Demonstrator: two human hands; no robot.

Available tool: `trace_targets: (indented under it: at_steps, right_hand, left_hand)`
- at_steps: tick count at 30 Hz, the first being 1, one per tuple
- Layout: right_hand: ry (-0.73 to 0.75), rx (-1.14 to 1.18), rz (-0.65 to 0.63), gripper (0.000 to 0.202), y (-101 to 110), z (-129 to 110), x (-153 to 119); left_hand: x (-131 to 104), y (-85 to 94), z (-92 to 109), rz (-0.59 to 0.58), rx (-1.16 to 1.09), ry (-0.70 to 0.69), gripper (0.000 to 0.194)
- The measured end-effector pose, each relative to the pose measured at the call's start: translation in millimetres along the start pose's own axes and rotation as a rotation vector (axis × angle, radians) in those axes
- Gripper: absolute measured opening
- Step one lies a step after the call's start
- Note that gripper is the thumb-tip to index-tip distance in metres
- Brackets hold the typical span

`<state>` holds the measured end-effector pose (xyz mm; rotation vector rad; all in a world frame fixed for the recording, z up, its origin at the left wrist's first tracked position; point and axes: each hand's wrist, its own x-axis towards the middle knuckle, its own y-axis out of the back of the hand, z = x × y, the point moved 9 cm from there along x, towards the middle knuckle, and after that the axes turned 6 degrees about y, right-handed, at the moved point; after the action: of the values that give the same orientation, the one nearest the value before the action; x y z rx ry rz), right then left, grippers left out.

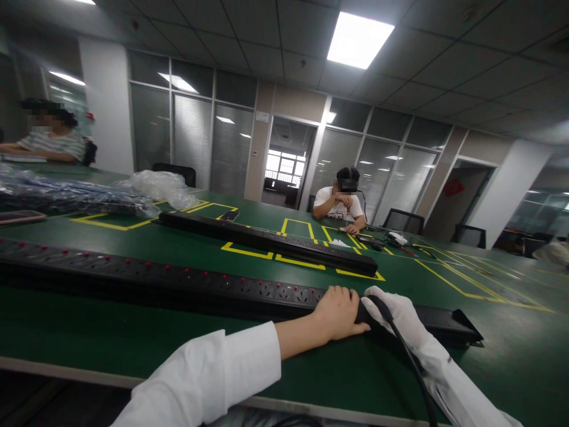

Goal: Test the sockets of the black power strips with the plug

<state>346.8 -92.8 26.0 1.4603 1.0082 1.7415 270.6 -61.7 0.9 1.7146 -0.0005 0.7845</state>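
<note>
A long black power strip (186, 281) with a row of sockets and small red lights lies across the green table in front of me. My left hand (340, 311), bare, is closed over the strip, its fingers wrapped over the far side and the thumb at the near edge. Right beside it, my right hand (398, 314) wears a white glove and is closed on a thick black cable (406, 347). The cable's end is at the strip, partly hidden by my fingers, and its length hangs down toward me. Past my right hand, the strip's black end (457, 326) sticks out.
A second black power strip (267, 240) lies behind, among yellow tape lines on the green table (302, 367). Bagged items (75, 193) and a phone (22, 217) are at the left. A person (340, 201) sits across the table, another person (48, 139) at far left.
</note>
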Motion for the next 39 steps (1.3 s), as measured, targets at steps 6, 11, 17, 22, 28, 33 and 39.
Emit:
trace_targets:
  at_steps: [6,11,17,22,28,33,39]
  right_hand:
    - [-0.002,-0.015,0.008,0.028,1.3,-1.3,0.8]
    - [-0.002,-0.045,0.013,0.028,0.7,-0.5,0.5]
    - [-0.013,-0.065,0.037,0.028,1.1,1.1,-0.1]
    - [-0.006,-0.059,0.029,0.027,-0.2,1.0,-0.1]
    - [0.001,-0.045,0.053,0.028,2.5,0.0,-0.9]
    - [-0.007,-0.035,0.006,0.027,-0.1,0.8,1.0]
    - [-0.097,-0.058,0.014,0.027,-0.2,4.4,3.4]
  left_hand:
    - [0.0,-0.3,-0.7,-0.018,0.000,-0.004,0.061]
    - [0.0,-0.8,0.1,-0.014,0.012,-0.008,0.061]
    - [-0.2,-0.9,-0.1,0.002,0.011,-0.003,0.062]
    - [0.1,0.5,-0.1,0.022,0.011,-0.010,0.062]
    - [0.1,-0.8,-0.5,-0.008,0.011,-0.006,0.062]
    - [0.0,-0.8,-1.0,-0.006,0.009,-0.003,0.062]
    - [0.3,-0.1,-1.6,-0.026,0.003,0.004,0.062]
